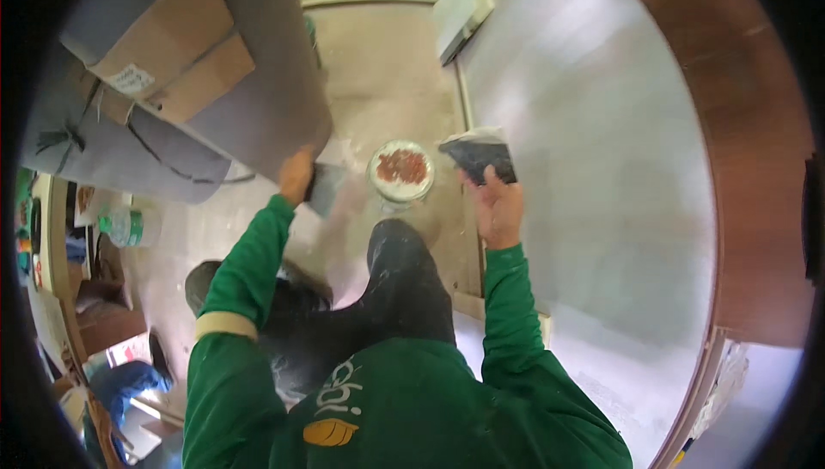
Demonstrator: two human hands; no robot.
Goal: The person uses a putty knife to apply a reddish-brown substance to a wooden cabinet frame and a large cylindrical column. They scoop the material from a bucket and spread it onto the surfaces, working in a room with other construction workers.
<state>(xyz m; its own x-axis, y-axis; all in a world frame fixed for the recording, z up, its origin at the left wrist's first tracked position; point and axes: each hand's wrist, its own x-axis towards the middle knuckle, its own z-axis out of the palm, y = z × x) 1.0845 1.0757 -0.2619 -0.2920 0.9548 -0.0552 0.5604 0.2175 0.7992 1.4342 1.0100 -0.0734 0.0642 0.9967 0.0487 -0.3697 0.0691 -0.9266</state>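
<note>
My left hand (296,177) is closed around a scraper with a flat grey blade (326,189), which is slightly blurred and held out over the floor. In my right hand (498,207) is a dark flat spreader (483,159) with a whitish, smeared upper edge. It is held up beside the pale wall panel. Between the two hands, on the floor in front of my knee, stands a round white tub (401,147) with a reddish-brown patch (401,166) on its top. Neither hand touches the tub.
A cardboard box (168,43) lies on large grey rolls (275,48) at the far left. A plastic bottle (125,226) stands left of me. A long pale panel (610,211) runs along my right, edged by brown wood (748,125). Another person's blue-clothed leg (125,383) shows lower left.
</note>
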